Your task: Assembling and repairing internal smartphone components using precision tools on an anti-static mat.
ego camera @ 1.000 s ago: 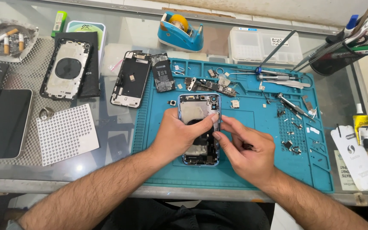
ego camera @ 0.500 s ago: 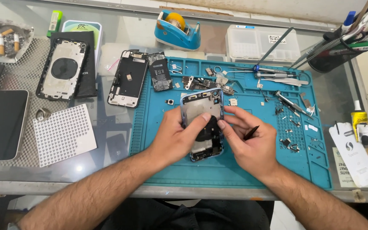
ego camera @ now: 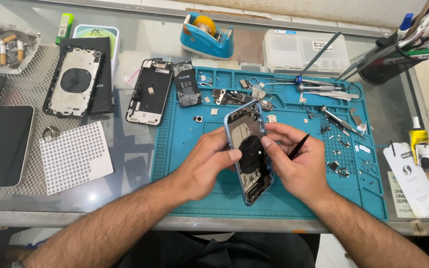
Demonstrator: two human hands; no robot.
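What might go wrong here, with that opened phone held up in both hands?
1. The phone is tilted up off the mat, pinched by the left hand and right hand; it could slip and drop.
2. The black tool in the right hand points toward the exposed insides and might scratch them.
3. Tiny loose parts lie beside the right hand; a nudge could scatter them.

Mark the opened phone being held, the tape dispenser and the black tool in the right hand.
opened phone (ego camera: 248,149), head view, on its exposed inside
tape dispenser (ego camera: 209,44), head view, on its blue body
black tool (ego camera: 300,145), head view, mid-shaft
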